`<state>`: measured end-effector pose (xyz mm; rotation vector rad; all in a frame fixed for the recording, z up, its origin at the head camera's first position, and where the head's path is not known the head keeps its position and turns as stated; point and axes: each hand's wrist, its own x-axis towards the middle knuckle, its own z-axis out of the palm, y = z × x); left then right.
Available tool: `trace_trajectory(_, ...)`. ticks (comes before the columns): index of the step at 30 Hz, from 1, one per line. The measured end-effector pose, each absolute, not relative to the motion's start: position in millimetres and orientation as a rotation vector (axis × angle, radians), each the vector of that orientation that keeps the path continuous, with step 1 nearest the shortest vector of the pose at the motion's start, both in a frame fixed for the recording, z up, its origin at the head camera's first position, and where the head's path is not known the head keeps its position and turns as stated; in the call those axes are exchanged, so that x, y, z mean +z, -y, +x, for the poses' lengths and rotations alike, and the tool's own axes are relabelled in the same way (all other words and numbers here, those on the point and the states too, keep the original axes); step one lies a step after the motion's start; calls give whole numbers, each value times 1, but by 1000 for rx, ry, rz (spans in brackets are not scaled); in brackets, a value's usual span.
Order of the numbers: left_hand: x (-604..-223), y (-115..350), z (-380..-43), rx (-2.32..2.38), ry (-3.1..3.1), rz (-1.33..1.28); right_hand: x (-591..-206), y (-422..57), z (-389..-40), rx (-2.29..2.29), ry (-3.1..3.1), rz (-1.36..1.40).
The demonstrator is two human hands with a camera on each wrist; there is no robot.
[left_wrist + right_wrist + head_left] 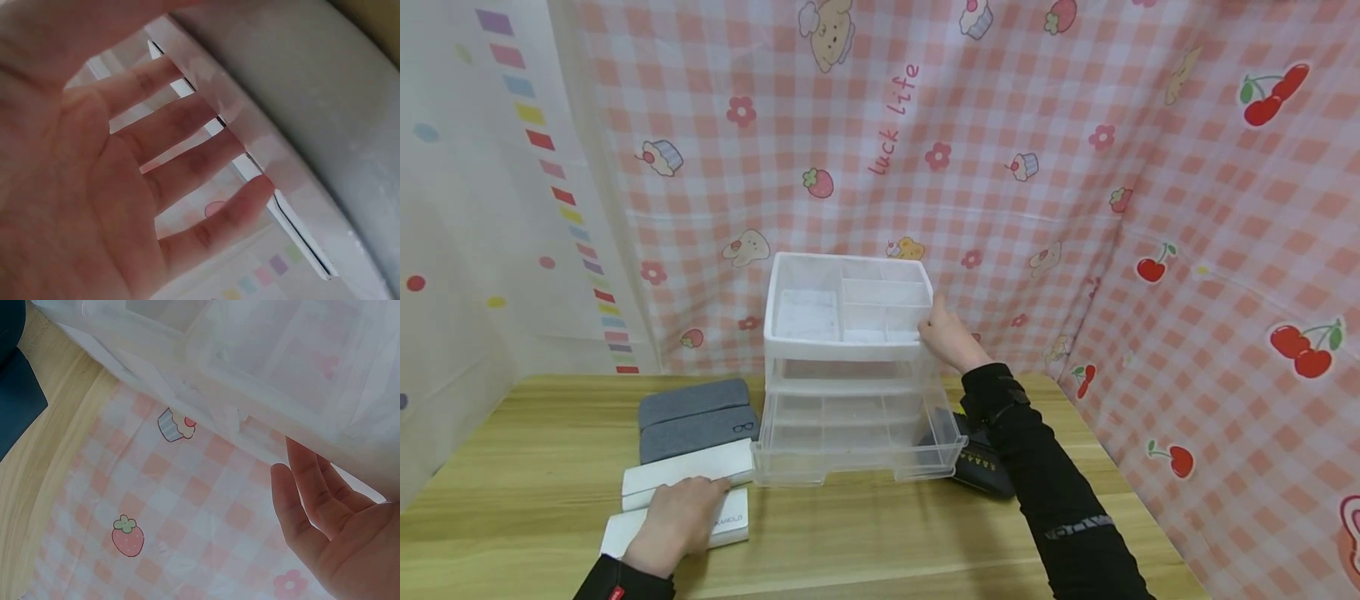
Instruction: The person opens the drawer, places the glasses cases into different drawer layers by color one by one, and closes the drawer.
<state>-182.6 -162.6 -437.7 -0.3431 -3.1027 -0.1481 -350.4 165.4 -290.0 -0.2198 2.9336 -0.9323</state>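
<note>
A translucent white plastic drawer organizer (850, 350) stands on the table with its lowest clear drawer (857, 462) pulled out toward me. My right hand (950, 335) holds its upper right rim; in the right wrist view, two fingers lie loosely along the outer wall and the thumb is out of sight. The left hand (681, 517) reaches over the nearer white glasses case (730, 523), its fingertips against the far edge. In the left wrist view, those fingers (181, 169) are spread along the case's edge. Another white case (685, 473) lies just behind.
A grey glasses pouch (696, 417) lies behind the white cases, left of the organizer. Under my right forearm, a dark case (988, 471) with small gold marks is partly hidden. Checked curtains rise behind the wooden table (527, 458) and along its right side.
</note>
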Motion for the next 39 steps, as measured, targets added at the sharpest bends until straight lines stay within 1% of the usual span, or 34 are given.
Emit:
trace_trajectory(6, -433, 168, -185, -178, 3137, -400, -291, -165, -351, -930, -2958, -225)
trace_trajectory(14, -404, 178, -186, -137, 3085, -431, -290, -166, -350, -942, -2940, -234)
trace_trajectory(26, -341, 185, -194, -173, 2881, -387, -290, -166, -349, -931, -2909, -263)
trace_trajectory(33, -293, 176, -196, -120, 2769, -479, -290, -165, -348, -933, -2897, -238)
trace_trajectory(39, -259, 154, -196, -74, 2729, -573, -290, -164, -347, -924, -2904, -229)
